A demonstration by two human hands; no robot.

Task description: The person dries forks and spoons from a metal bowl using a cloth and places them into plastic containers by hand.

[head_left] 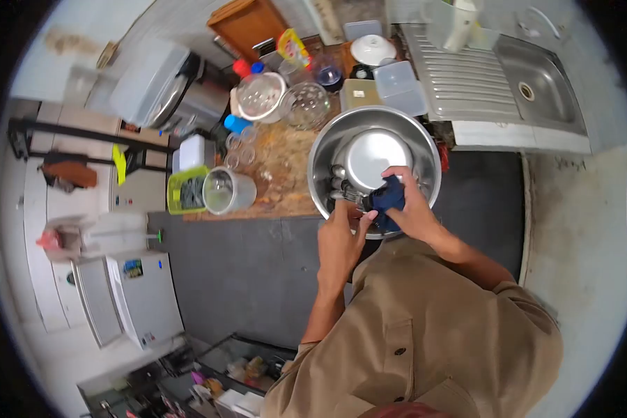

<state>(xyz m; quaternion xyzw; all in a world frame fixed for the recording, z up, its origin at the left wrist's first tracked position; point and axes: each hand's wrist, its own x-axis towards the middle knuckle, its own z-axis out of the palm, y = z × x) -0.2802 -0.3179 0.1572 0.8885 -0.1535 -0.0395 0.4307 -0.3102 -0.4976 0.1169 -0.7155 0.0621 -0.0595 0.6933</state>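
A large stainless steel basin (316,157) sits in front of me at the table's edge. Inside it, several spoons and other metal cutlery (338,182) lie to the left of a round, shiny metal surface (377,159). Over the basin's near side, my left hand (343,224) is closed around a piece of metal cutlery that looks like a fork (355,199). My right hand (414,212) grips a bunched dark blue cloth (389,198), which covers one end of that cutlery. The fingertips of both hands are close together at the cloth.
Left of the basin, a wooden table (282,167) holds a clear tub (228,192), a green basket (177,207), small glasses and a glass bowl (305,106). Behind stand a clear plastic container (400,87) and a white lidded dish (373,50). A steel sink (545,83) is at the right.
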